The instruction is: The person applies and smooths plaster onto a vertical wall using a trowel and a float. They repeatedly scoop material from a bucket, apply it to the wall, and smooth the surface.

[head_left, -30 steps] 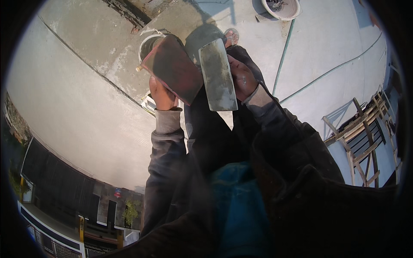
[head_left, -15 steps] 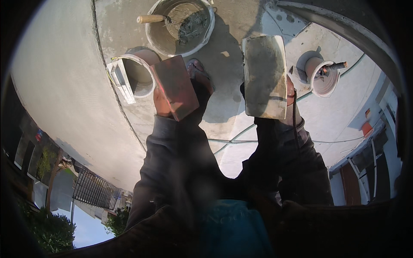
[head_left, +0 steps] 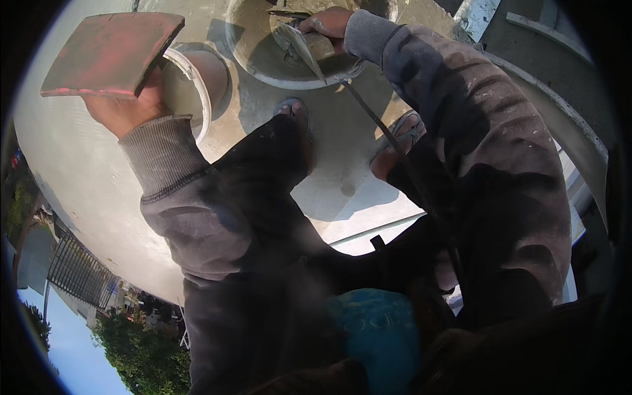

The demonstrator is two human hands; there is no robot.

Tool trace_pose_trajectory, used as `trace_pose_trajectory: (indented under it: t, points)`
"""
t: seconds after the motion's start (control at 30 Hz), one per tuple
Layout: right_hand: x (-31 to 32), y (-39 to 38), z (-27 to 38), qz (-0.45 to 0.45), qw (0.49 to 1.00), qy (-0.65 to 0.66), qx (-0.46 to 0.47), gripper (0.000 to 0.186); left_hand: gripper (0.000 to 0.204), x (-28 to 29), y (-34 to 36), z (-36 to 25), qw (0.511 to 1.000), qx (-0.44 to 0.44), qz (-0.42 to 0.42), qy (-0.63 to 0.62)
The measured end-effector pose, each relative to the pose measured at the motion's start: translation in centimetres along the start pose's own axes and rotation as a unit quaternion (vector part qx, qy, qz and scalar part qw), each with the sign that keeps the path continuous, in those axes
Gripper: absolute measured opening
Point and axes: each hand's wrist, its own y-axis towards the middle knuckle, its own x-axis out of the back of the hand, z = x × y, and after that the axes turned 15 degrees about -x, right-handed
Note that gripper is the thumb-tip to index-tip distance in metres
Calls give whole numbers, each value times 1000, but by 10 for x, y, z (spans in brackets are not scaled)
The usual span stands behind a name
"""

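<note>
My left hand [head_left: 125,108], closed beneath a flat red board [head_left: 112,52] smeared with grey, holds it level above a smaller white bucket [head_left: 217,76] at the left. My right hand [head_left: 329,25] grips a pale grey rectangular trowel [head_left: 301,51] tilted down inside a large bucket [head_left: 270,78] of grey mortar at the top centre; how deep its edge sits is unclear. A thin dark cord [head_left: 375,115] runs down from near that bucket’s rim, across my right leg.
My sandalled feet [head_left: 296,115] stand on a pale concrete floor [head_left: 79,151] behind the large bucket. A long grey ledge [head_left: 546,92] curves along the right. A metal grille [head_left: 82,270] and trees [head_left: 138,349] appear at the lower left rim.
My right hand has moved forward and left, taking the trowel down into the large bucket. My left hand has shifted left with the red board. The view has swung round.
</note>
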Motion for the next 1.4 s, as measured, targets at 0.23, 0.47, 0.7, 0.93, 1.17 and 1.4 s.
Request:
trace_pose_trajectory:
  t: [0.23, 0.47, 0.7, 0.93, 1.17, 1.4]
  points:
    - [10, 42, 13, -48, 810, -467, 351, 34, 50, 25, 25, -23, 957, -80, 56, 275]
    - [32, -138, -18, 310, 912, -31, 266, 51, 47, 0, 21, -2, 987, 36, -123, -92]
    - [69, -261, -111, -223, 658, -83, 714, 51, 46, -104, 19, -108, 715, 117, -1, -689]
    - [106, -235, -164, -452, 479, -203, 725, 45, 50, -167, 14, -261, 639, 71, 151, -751]
    - [149, -213, -248, -393, 686, -70, 608, 42, 52, -203, -14, -234, 432, 297, 61, -850]
    - [182, -214, -259, -186, 713, 161, 657, 50, 48, -211, 11, -234, 726, 75, 263, -631]
